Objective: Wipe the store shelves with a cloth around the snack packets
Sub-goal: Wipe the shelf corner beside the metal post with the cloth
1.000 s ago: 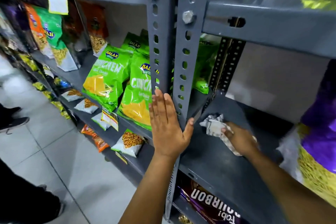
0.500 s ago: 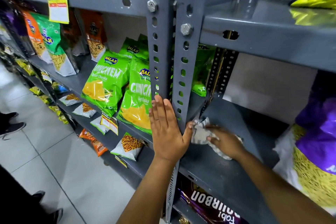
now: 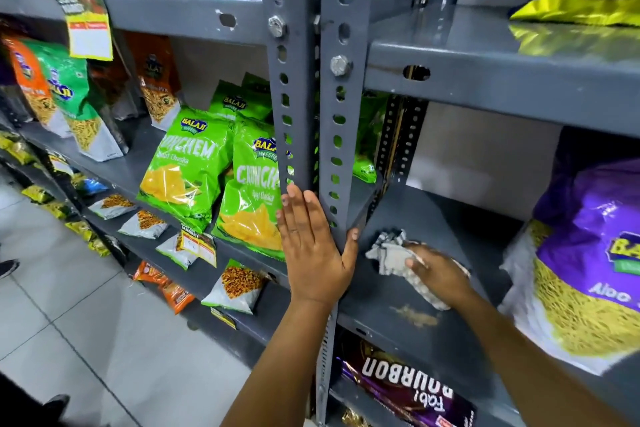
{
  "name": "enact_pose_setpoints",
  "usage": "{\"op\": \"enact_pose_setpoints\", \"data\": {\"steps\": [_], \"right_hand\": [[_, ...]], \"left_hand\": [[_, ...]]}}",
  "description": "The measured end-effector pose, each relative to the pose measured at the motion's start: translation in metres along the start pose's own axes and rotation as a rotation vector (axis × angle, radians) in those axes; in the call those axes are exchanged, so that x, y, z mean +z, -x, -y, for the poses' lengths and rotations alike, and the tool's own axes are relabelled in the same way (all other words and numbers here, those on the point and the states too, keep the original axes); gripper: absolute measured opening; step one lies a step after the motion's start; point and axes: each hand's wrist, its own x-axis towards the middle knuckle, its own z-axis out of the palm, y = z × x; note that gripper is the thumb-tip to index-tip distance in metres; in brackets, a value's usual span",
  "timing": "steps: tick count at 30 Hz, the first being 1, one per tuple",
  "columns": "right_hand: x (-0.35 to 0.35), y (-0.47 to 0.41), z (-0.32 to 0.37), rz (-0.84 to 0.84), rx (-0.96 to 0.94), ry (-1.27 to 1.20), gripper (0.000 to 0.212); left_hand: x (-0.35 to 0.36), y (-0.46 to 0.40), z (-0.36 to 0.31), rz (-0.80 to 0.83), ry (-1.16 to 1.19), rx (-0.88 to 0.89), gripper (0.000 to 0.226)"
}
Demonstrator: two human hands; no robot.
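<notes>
My right hand (image 3: 438, 274) presses a crumpled white cloth (image 3: 389, 253) onto the grey metal shelf (image 3: 426, 215), near the shelf's left end. A patch of yellowish crumbs (image 3: 414, 315) lies on the shelf just in front of the cloth. My left hand (image 3: 313, 246) lies flat against the slotted grey upright post (image 3: 334, 135), thumb hooked round its edge. Green Balaji snack packets (image 3: 188, 163) stand on the neighbouring shelf to the left. A large purple snack packet (image 3: 585, 263) sits on the wiped shelf to the right of my hand.
Above hangs another grey shelf (image 3: 485, 80) with a yellow packet (image 3: 575, 7). Below, a purple Bourbon biscuit pack (image 3: 408, 388) lies on a lower shelf. Small packets (image 3: 239, 288) line the lower left shelves. A tiled floor (image 3: 86, 340) and someone's shoe (image 3: 8, 269) lie left.
My right hand slid the cloth left toward the post, then back a little to the right. The view has tilted upward. My left hand stays on the post.
</notes>
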Motion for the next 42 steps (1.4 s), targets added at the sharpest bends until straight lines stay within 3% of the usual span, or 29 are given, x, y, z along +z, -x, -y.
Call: {"op": "enact_pose_setpoints", "data": {"steps": [4, 8, 11, 17, 22, 27, 31, 33, 36, 42], "right_hand": [[0.006, 0.055, 0.015, 0.108, -0.076, -0.083, 0.036], [-0.013, 0.077, 0.037, 0.262, 0.122, -0.428, 0.036], [-0.03, 0.057, 0.043, 0.07, 0.236, -0.549, 0.036], [0.024, 0.048, 0.053, 0.243, 0.012, 0.019, 0.056], [0.021, 0.087, 0.032, 0.292, -0.047, -0.222, 0.046], [-0.034, 0.1, 0.008, 0.533, 0.088, -0.234, 0.05], [-0.044, 0.071, 0.043, 0.27, 0.108, -0.384, 0.048], [-0.017, 0.064, 0.064, 0.332, 0.065, -0.272, 0.049], [0.021, 0.072, 0.06, 0.417, -0.051, 0.088, 0.074], [0.011, 0.119, 0.006, 0.263, -0.157, 0.1, 0.067]], "left_hand": [[0.002, 0.001, 0.002, 0.021, -0.006, -0.006, 0.074], [0.0, 0.001, 0.001, 0.046, 0.005, -0.019, 0.074], [-0.001, 0.0, 0.001, 0.071, 0.0, -0.01, 0.073], [-0.002, -0.001, 0.0, 0.073, 0.019, -0.004, 0.072], [-0.005, -0.002, -0.002, 0.048, 0.019, 0.001, 0.078], [-0.01, -0.003, -0.005, 0.074, -0.018, 0.01, 0.082], [-0.013, -0.003, -0.006, 0.121, -0.019, -0.026, 0.072], [-0.015, -0.002, -0.006, 0.152, -0.023, -0.044, 0.073], [-0.018, -0.003, -0.009, 0.192, -0.012, -0.057, 0.074], [-0.027, -0.004, -0.018, 0.18, 0.005, -0.079, 0.076]]}}
